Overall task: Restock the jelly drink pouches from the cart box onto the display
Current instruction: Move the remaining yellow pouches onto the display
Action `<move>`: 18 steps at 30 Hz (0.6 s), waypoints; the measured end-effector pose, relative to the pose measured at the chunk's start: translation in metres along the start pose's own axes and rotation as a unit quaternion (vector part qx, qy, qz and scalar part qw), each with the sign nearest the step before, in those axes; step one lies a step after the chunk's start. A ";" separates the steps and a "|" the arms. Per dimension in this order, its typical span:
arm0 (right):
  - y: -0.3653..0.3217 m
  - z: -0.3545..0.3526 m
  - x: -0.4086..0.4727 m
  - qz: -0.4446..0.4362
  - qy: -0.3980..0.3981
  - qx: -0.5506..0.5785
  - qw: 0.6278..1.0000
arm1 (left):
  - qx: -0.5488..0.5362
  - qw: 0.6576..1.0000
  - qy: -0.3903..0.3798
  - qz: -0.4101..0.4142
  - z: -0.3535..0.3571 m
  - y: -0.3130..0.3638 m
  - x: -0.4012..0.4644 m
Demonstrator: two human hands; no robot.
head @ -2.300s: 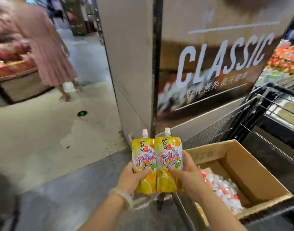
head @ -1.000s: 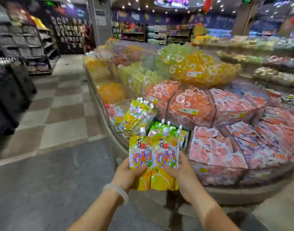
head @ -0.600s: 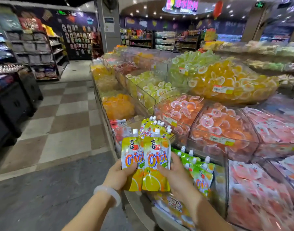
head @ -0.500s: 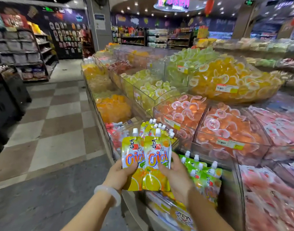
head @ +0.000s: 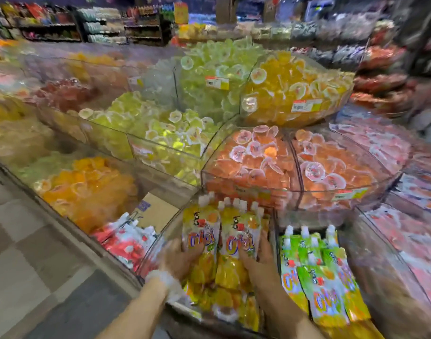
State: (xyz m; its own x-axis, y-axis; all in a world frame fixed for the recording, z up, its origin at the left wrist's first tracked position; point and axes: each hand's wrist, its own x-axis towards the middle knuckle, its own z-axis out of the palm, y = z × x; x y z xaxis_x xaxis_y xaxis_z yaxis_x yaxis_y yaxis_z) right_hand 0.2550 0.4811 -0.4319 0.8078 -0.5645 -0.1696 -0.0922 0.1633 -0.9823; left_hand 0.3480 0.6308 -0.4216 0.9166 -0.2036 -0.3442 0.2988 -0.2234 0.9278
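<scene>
Your left hand (head: 179, 256) & right hand (head: 257, 260) still grip the two orange pouches (head: 220, 238), now lowered from mid-air into the near display bin (head: 160, 243), left of the green pouches (head: 317, 272).

A shop interior is being shown: clear display bins (head: 236, 118) are being heaped with jelly cups, price tags (head: 305, 105) attached, stocked shelves (head: 99, 28) behind.

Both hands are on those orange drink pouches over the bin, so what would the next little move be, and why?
Probably lower them and let go. The left hand and right hand hold two orange pouches directly over the bin already stacked with matching orange pouches, between the red pouches and green pouches. So they look ready to be set down.
</scene>
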 end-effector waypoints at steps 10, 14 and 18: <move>0.025 0.019 0.006 -0.024 0.134 -0.194 0.972 | 0.141 0.983 -0.119 -0.017 -0.002 -0.006 0.022; 0.034 0.019 -0.007 -0.024 0.170 -0.275 0.946 | 0.215 0.973 -0.075 0.046 0.001 -0.007 0.012; 0.029 0.018 -0.012 -0.016 0.140 -0.288 0.947 | 0.291 0.947 -0.112 0.073 -0.006 -0.007 0.003</move>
State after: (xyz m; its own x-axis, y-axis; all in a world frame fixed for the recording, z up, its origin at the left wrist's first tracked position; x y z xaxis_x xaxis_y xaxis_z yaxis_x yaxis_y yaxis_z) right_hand 0.2531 0.5070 -0.4574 0.6363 -0.7679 -0.0741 -0.4375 -0.2801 -0.8545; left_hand 0.3502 0.6377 -0.4279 0.8381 -0.4549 -0.3012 -0.0832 -0.6521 0.7535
